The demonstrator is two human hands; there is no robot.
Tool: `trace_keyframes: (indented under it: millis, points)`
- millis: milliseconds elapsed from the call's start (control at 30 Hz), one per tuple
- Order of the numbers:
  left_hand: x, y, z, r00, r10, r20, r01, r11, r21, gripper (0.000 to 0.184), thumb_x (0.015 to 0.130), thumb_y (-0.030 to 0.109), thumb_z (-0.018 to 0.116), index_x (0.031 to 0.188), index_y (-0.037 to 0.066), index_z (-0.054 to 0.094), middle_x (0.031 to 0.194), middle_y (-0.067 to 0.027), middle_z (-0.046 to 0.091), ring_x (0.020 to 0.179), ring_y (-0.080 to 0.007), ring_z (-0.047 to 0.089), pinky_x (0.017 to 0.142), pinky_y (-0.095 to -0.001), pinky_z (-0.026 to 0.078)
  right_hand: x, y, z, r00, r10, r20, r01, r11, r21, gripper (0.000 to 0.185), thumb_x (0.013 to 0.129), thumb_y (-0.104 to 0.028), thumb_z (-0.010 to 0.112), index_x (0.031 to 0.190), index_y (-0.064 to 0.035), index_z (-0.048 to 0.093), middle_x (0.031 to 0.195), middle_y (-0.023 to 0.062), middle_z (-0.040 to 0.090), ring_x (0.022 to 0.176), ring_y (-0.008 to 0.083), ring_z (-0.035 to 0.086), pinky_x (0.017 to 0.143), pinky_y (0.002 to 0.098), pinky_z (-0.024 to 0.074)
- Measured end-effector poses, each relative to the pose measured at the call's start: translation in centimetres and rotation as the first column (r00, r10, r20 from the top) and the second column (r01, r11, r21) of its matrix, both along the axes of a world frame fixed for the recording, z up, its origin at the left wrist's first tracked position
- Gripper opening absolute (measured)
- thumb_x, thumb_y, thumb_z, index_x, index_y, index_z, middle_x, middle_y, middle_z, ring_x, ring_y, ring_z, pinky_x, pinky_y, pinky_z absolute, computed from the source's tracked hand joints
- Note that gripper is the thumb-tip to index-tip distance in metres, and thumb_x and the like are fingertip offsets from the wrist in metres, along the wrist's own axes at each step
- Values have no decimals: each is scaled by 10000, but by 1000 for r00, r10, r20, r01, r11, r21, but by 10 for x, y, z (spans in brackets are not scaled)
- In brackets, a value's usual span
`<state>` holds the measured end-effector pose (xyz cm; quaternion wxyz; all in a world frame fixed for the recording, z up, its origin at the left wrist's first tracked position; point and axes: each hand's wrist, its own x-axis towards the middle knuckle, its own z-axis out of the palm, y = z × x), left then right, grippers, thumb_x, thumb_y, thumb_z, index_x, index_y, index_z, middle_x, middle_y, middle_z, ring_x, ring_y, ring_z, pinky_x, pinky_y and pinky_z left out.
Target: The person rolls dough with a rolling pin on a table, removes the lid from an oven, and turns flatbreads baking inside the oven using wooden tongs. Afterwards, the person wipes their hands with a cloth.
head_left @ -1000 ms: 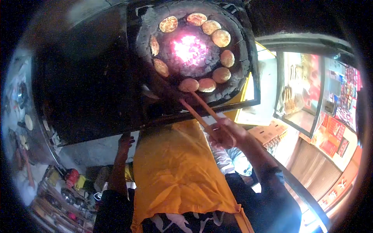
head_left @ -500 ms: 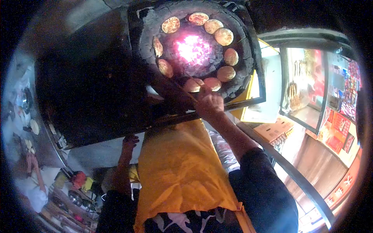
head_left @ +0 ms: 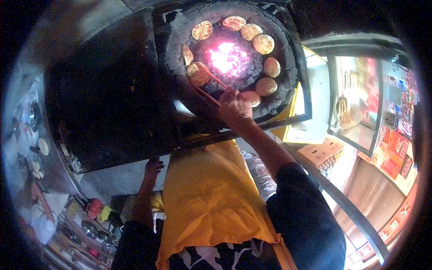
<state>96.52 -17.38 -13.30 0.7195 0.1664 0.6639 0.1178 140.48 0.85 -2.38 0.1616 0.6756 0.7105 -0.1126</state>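
Note:
Several round flatbreads, one of them at the upper right (head_left: 263, 44), ring glowing coals (head_left: 228, 58) inside a round clay oven (head_left: 288, 58). My right hand (head_left: 235, 106) reaches over the oven's near edge, closed on wooden tongs (head_left: 216, 80). The tongs' tips are at a browned flatbread (head_left: 198, 74) on the left side of the ring; whether they grip it cannot be made out. Another flatbread (head_left: 252, 98) lies partly behind my right hand. Below the dark counter's edge, my left hand (head_left: 154, 167) hangs empty beside my orange apron (head_left: 211, 180), fingers slightly apart.
A dark counter (head_left: 108, 103) extends left of the oven. At the far left, another person's arm (head_left: 41, 200) reaches toward a worktop with dough pieces (head_left: 37, 170). Right of the oven stand a glass case (head_left: 355, 99), a cardboard box (head_left: 321, 150) and a slanted rail (head_left: 346, 209).
My right hand has moved forward and left over the oven, bringing the tongs from the near flatbreads to the left one. The view has shifted slightly.

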Motion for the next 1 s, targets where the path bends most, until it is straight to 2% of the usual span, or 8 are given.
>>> trace_keyframes:
  millis: [133, 167, 200, 367, 433, 567, 800, 1000]
  points:
    - [13, -3, 16, 998, -2, -61, 4, 999, 36, 403, 889, 284, 625, 1224, 68, 568, 1002, -77, 685, 909, -208, 667, 675, -337, 501, 8, 7, 63, 976, -196, -97, 155, 933, -324, 546, 933, -328, 489, 1254, 106, 413, 1016, 242, 627, 878, 297, 658, 688, 413, 546]
    - [24, 2, 39, 964, -220, -151, 250, 941, 227, 345, 904, 264, 609, 1177, 54, 583, 987, -99, 685, 899, -223, 667, 712, -353, 509, 18, 1, 76, 918, -332, -215, 241, 901, -361, 587, 904, -362, 554, 1263, 83, 421, 1051, 250, 624, 904, 300, 660, 717, 421, 546]
    - [38, 10, 66, 872, -404, -277, 486, 788, 377, 293, 919, 244, 593, 1129, 39, 598, 973, -122, 685, 889, -239, 667, 749, -368, 516, 27, -8, 84, 826, -463, -321, 319, 854, -411, 633, 875, -396, 619, 1272, 59, 429, 1085, 257, 621, 930, 304, 661, 745, 428, 545]
    - [152, 124, 181, 744, -523, -416, 654, 443, 613, 243, 922, 188, 583, 1105, 29, 597, 997, -165, 654, 918, -323, 634, 814, -397, 511, 63, -106, 91, 577, -424, -698, 369, 898, -240, 724, 786, -337, 754, 1330, 8, 424, 1162, 207, 601, 877, 291, 647, 754, 384, 537]
    - [187, 175, 162, 630, -447, -635, 731, 66, 679, 281, 895, 184, 603, 1135, 39, 583, 1077, -174, 622, 992, -348, 600, 858, -430, 491, 73, -146, 78, 519, -551, -653, 418, 830, -368, 647, 794, -320, 744, 1283, 0, 469, 1063, 191, 626, 841, 259, 645, 715, 377, 533]
    - [264, 286, 103, 312, -342, -886, 855, -305, 419, 445, 855, 241, 632, 1242, 53, 519, 1217, -175, 539, 1150, -372, 499, 962, -460, 424, 76, -184, 91, 517, -673, -529, 485, 739, -467, 428, 802, -226, 707, 1141, -21, 544, 902, 150, 615, 814, 265, 629, 674, 352, 506]
    - [336, 357, 24, -376, -356, -855, 877, -436, -204, 919, 757, 411, 689, 1456, -9, 266, 1420, -217, 417, 1381, -358, 302, 1125, -562, 134, 66, -234, 95, -22, -739, -673, 646, 503, -574, 587, 748, -219, 754, 1220, 13, 495, 818, 40, 537, 683, 105, 504, 626, 270, 457]
    - [333, 305, 51, 33, -395, -918, 937, -308, 166, 690, 755, 291, 743, 1336, 99, 425, 1285, -129, 513, 1236, -288, 473, 1087, -546, 217, 84, -247, 83, -27, -733, -680, 656, 500, -565, 623, 737, -230, 758, 1232, 22, 477, 811, 54, 549, 707, 126, 514, 641, 279, 466]
